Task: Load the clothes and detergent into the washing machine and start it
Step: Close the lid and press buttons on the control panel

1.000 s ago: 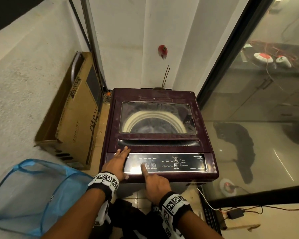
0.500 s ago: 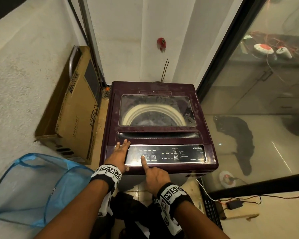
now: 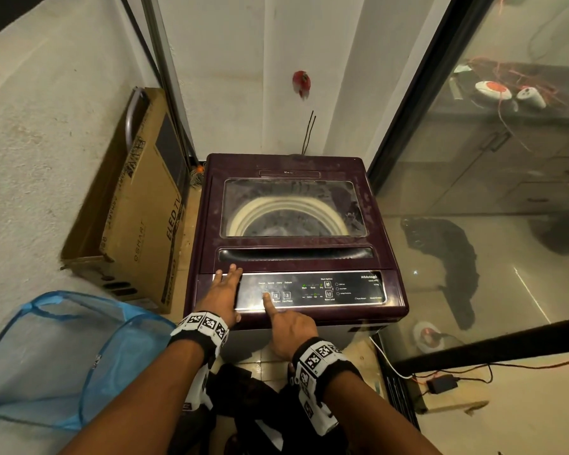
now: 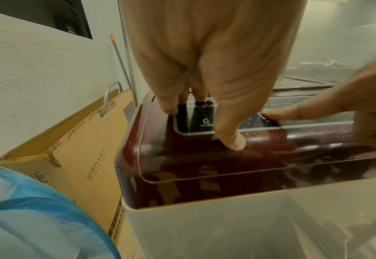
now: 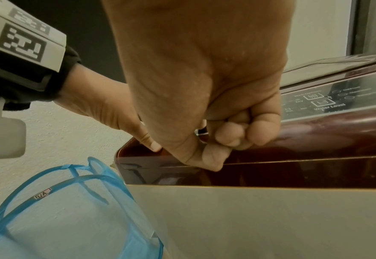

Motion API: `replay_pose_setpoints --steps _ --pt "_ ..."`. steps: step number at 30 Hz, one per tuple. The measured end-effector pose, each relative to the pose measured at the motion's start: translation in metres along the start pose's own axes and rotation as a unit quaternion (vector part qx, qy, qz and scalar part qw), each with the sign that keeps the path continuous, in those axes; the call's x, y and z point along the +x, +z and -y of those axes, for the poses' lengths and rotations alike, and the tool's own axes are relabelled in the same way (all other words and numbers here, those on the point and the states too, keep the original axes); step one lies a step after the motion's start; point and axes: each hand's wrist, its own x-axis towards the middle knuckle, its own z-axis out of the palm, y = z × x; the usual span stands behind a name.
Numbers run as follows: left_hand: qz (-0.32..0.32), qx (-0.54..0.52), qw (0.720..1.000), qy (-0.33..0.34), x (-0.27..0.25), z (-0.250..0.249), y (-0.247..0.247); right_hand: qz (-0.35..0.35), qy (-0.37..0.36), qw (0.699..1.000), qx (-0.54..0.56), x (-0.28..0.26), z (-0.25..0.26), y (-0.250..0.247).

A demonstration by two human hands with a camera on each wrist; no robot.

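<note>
Standing against the back wall between a glass partition and a cardboard box, the washing machine [image 3: 296, 238] has its maroon lid shut, the pale drum rim showing through the dusty window. Along its front edge runs the control panel [image 3: 312, 290], where a few small lights glow green. The right hand [image 3: 289, 326] has its index finger stretched out onto the leftmost of three square buttons, the other fingers folded into the palm — the right wrist view shows them tucked tight, holding nothing. Which button it is I cannot read; the print is too small. The left hand [image 3: 222, 295] lies flat on the panel's left end, fingers straight and slightly spread, thumb resting on the maroon front rim. Just left of the machine the cardboard box [image 3: 138, 221] leans against the rough wall, and nearer the person a blue mesh laundry hamper [image 3: 63, 356] stands on the floor — its contents are not visible.
</note>
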Motion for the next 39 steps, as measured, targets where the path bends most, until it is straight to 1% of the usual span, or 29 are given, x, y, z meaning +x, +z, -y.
replay_pose_setpoints --steps 8,14,18,24,39 --pt "0.004 -0.003 1.000 -0.006 0.000 0.001 0.001 -0.034 0.020 0.998 0.053 -0.010 -0.009 -0.006" --pt "0.001 -0.004 1.000 -0.002 0.002 0.003 0.002 -0.022 0.038 0.997 0.059 -0.010 -0.019 -0.006" --pt "0.003 0.001 1.000 0.002 0.003 0.005 0.002 -0.033 0.043 0.997 0.056 -0.010 -0.021 -0.003" --pt "0.000 0.003 1.000 0.004 0.003 0.006 0.001 -0.029 0.047 0.996 0.063 -0.010 -0.023 -0.002" --pt "0.010 0.006 1.000 -0.004 0.004 0.007 0.001 -0.018 0.031 0.997 0.063 -0.007 -0.020 -0.001"
